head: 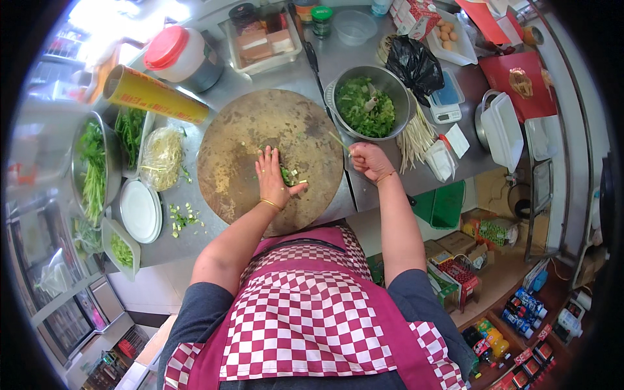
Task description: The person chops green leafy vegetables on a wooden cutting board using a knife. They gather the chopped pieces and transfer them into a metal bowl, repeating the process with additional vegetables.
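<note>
My left hand (273,180) lies palm down with spread fingers on a round wooden chopping block (234,136). Chopped green pieces (292,175) show beside its thumb and around its fingertips. My right hand (370,160) is closed at the block's right side, with a thin pale green stalk (339,140) sticking out of it towards the block. Behind that hand stands a metal pot (408,105) holding leafy chopped greens (360,114). A dark-handled tool (412,200) shows partly below my right forearm.
Left stand a metal bowl of stalked greens (92,170), bagged noodle-like strands (162,158), stacked white plates (140,210) and scattered cuttings (183,217). A yellow roll (156,95) lies behind. Right are long pale stalks (417,134), a digital scale (446,114) and a black plastic bag (414,66).
</note>
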